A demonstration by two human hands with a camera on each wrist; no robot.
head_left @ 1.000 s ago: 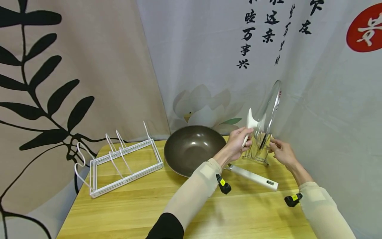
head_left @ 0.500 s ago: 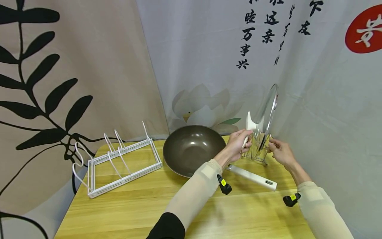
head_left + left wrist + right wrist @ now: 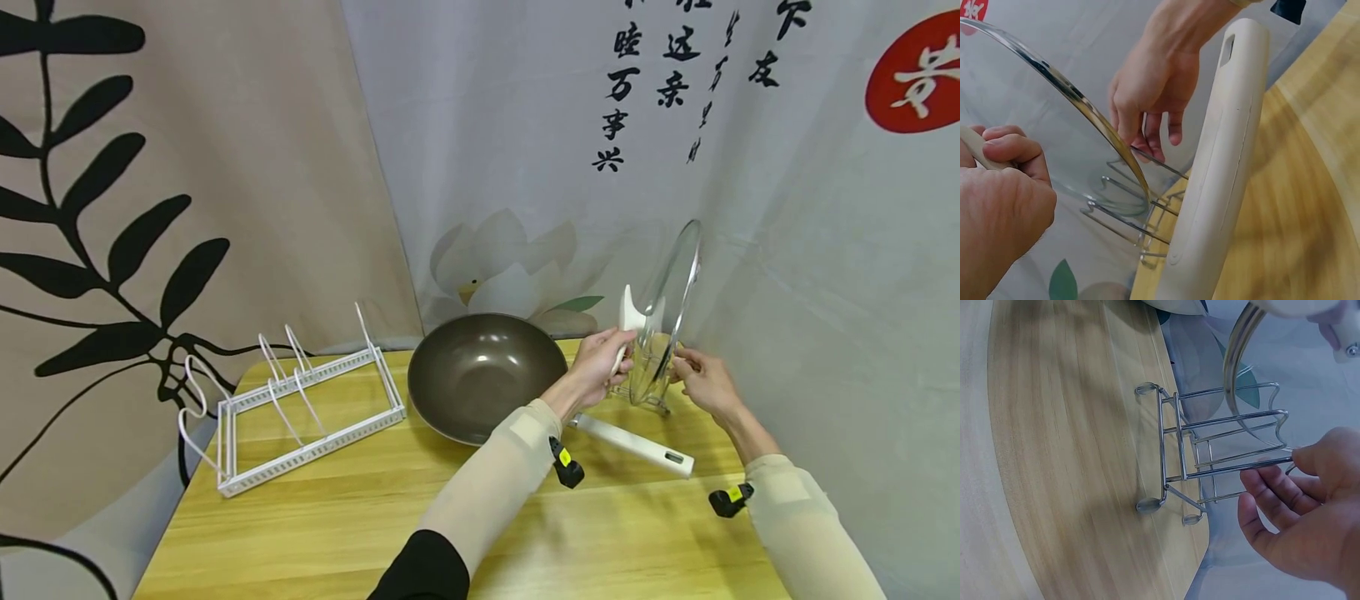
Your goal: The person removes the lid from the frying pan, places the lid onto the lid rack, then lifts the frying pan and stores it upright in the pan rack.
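Note:
My left hand [image 3: 603, 362] grips the white handle [image 3: 984, 151] of a glass pot lid [image 3: 1088, 106] with a metal rim. The lid stands nearly on edge, its lower rim between the wires of a small metal lid rack [image 3: 1180, 450] on the table. My right hand [image 3: 708, 385] holds the outer wire of that rack between thumb and fingers, as the right wrist view shows. Left of the hands sits a dark brown wok [image 3: 483, 379]. Its white handle [image 3: 637, 446] points towards the right front, below the left hand.
A white dish rack [image 3: 315, 450] with upright prongs stands at the left of the wooden table [image 3: 360, 533]. Behind the table hangs a printed curtain [image 3: 510, 150]; the lid and lid rack are close to it. The table's back edge runs just behind the wok.
The lid has sunk a little lower towards the lid rack, with my left hand still on its handle. My right hand stays at the rack. The head view has shifted slightly.

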